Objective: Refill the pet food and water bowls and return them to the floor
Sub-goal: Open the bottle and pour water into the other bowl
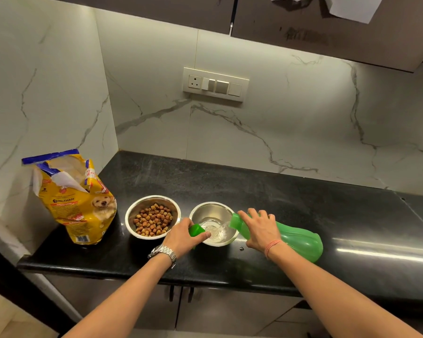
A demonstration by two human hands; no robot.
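I see both steel bowls close to the near edge of the black bench point(303, 203), low in the frame's centre, with open bench stretching right and back toward the marble wall. My right hand point(260, 230) grips the green bottle point(296, 237), its long axis lying nearly level, mouth pointing left into the water bowl point(213, 223) where water pools, while my left hand point(181, 237) pinches the green cap point(197, 231) at that bowl's rim. Left of it the food bowl point(153, 217) holds brown kibble, and the opened yellow food bag point(76, 198) stands at far left.
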